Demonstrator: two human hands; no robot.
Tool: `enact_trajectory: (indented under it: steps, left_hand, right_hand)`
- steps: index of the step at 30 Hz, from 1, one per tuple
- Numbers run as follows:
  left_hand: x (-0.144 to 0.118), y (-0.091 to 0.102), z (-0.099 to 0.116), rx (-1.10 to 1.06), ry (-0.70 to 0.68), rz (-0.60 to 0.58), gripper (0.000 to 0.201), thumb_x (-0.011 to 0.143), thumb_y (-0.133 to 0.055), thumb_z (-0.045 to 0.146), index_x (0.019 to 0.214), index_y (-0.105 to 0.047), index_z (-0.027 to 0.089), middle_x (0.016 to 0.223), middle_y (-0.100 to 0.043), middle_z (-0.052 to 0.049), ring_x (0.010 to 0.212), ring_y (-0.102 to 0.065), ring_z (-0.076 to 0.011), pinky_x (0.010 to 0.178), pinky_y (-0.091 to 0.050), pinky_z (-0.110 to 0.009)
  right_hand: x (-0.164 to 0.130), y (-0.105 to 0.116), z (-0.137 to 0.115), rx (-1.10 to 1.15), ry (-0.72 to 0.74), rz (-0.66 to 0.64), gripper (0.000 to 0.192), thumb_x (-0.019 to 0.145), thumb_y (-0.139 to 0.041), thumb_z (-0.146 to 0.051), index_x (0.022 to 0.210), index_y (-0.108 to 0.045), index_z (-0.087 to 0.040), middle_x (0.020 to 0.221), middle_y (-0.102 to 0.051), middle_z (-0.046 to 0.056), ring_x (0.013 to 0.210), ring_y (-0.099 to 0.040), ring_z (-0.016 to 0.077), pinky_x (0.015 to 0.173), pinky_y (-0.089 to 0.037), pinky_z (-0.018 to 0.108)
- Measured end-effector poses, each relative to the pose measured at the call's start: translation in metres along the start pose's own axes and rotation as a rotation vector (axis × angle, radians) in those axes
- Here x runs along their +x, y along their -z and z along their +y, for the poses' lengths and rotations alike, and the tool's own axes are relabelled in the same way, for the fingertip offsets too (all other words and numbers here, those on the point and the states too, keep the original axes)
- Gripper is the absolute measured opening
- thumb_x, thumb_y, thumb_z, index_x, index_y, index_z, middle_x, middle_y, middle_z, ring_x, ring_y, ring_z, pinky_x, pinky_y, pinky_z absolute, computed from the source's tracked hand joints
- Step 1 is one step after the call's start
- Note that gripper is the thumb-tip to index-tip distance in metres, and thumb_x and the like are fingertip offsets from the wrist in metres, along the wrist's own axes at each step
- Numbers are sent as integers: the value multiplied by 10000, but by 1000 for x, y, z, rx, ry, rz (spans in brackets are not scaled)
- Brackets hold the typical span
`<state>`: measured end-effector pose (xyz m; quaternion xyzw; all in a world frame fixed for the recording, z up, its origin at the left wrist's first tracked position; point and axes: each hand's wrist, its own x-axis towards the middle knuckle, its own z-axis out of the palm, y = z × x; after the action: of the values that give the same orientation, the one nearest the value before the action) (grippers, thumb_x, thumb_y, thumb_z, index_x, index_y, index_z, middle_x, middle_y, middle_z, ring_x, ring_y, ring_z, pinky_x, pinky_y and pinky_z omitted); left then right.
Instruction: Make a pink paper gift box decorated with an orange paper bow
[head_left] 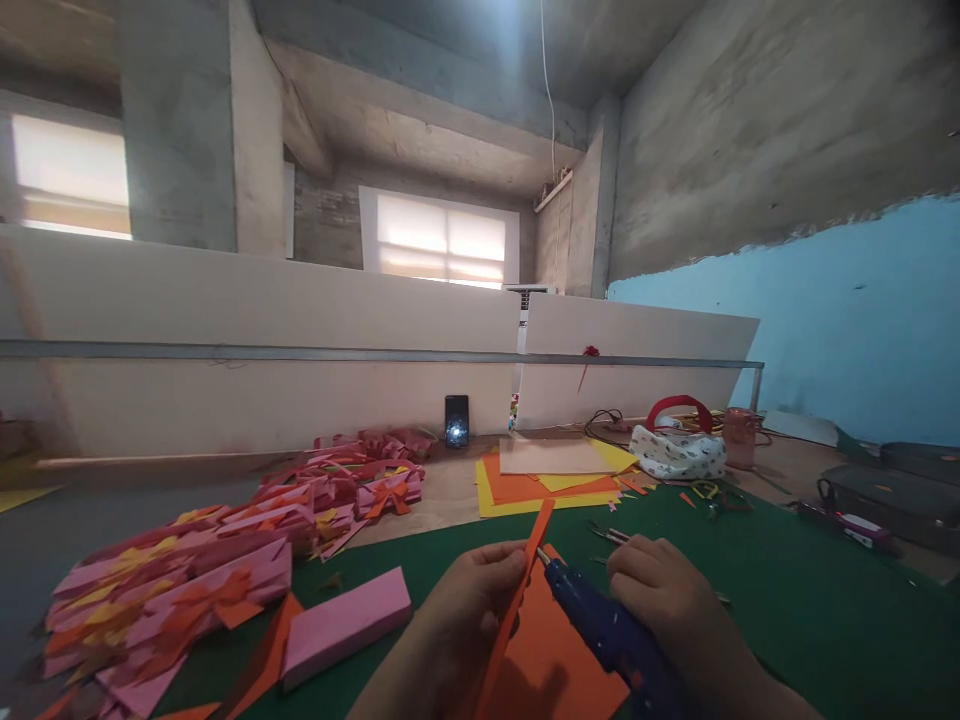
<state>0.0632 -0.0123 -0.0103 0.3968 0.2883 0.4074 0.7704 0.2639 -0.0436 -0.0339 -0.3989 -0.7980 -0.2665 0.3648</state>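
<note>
My left hand pinches an orange paper strip, which stands up on a slant between thumb and fingers. In my right hand is a blue glue gun, its nozzle touching or very close to the strip near its upper part. Below them an orange paper sheet lies on the green mat. A folded pink paper box rests to the left of my left forearm. Scissors lie just beyond my right hand, partly hidden by it.
Many pink paper pieces with orange and yellow bows are heaped at left. Yellow and orange sheets lie ahead, near a propped phone. A white pouch with a red handle, a jar and dark cases stand at right.
</note>
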Motion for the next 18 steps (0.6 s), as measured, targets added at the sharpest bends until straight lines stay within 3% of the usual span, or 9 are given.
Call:
enact_trajectory:
  steps: [8,12,15,16,18]
  left_hand:
    - [1,1,-1,-11,-25,-45,82,737,-582,122,696,-649,100,545,-587,-22,456,-544,-93,502,-421,-203]
    - [3,5,0,5,-21,-4,43,726,-588,123,716,-628,110,571,-589,-18,459,-544,-92,467,-402,-191]
    - [5,7,1,24,8,33,68,708,-598,111,772,-620,111,577,-554,15,393,-450,-42,378,-308,-152]
    - [5,7,1,17,22,29,119,699,-604,107,816,-621,112,585,-541,25,384,-420,-30,363,-277,-142]
    - [4,6,0,-19,64,-14,227,679,-618,99,906,-613,114,595,-512,38,382,-376,-13,350,-222,-126]
  right_hand:
    - [-4,-4,-7,50,3,-7,338,904,-352,-143,581,-448,-166,646,-549,0,627,-453,123,598,-240,279]
    - [-6,1,-7,108,-36,-119,235,812,-470,-103,590,-468,-180,671,-572,-12,644,-500,124,624,-299,260]
    - [1,11,-5,311,-253,-206,98,705,-611,-193,642,-535,-195,723,-599,-3,668,-547,147,608,-364,244]
    - [5,13,-4,399,-396,-196,73,678,-633,-228,693,-568,-198,730,-604,5,668,-556,161,589,-380,247]
    - [15,15,-4,605,-714,-121,198,654,-640,-269,836,-610,-198,770,-621,24,704,-575,196,581,-408,266]
